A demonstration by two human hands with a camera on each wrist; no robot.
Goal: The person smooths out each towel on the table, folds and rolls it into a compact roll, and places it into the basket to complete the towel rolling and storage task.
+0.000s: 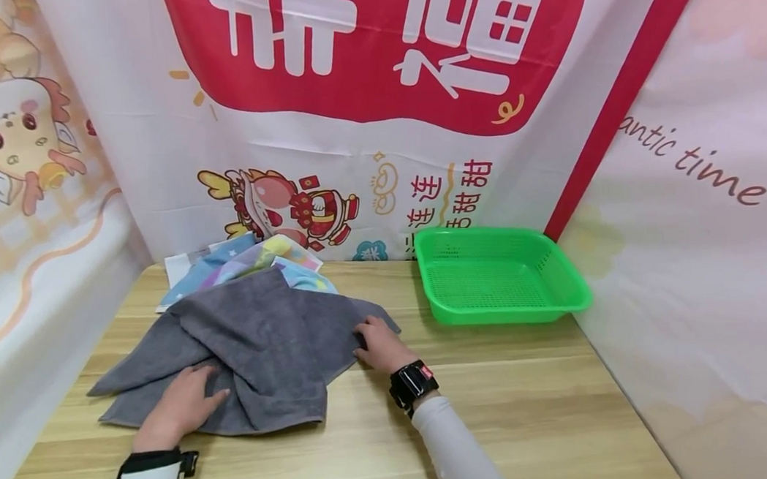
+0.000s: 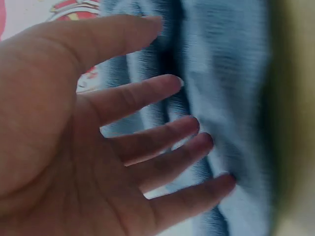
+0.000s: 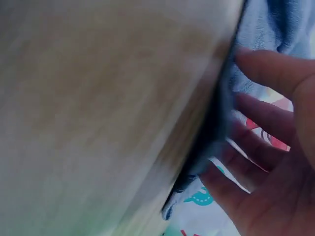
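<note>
A grey towel [image 1: 264,335] lies rumpled and partly folded over on the wooden table [image 1: 499,408]. My left hand [image 1: 185,402] rests at the towel's near left part; in the left wrist view its fingers [image 2: 147,140] are spread and fairly straight against the cloth. At the towel's right end is my right hand [image 1: 383,346]. In the right wrist view the thumb and fingers [image 3: 263,120] reach along the towel's edge [image 3: 211,142], loosely extended, with no pinch visible. Behind the grey towel, partly covered by it, lies a pastel patterned cloth [image 1: 246,259].
A green plastic basket [image 1: 507,312] with a perforated bottom stands at the back right of the table. Printed curtains [image 1: 325,140] hang behind and along both sides. Each wrist wears a strapped band, the right one with a black device [image 1: 413,384].
</note>
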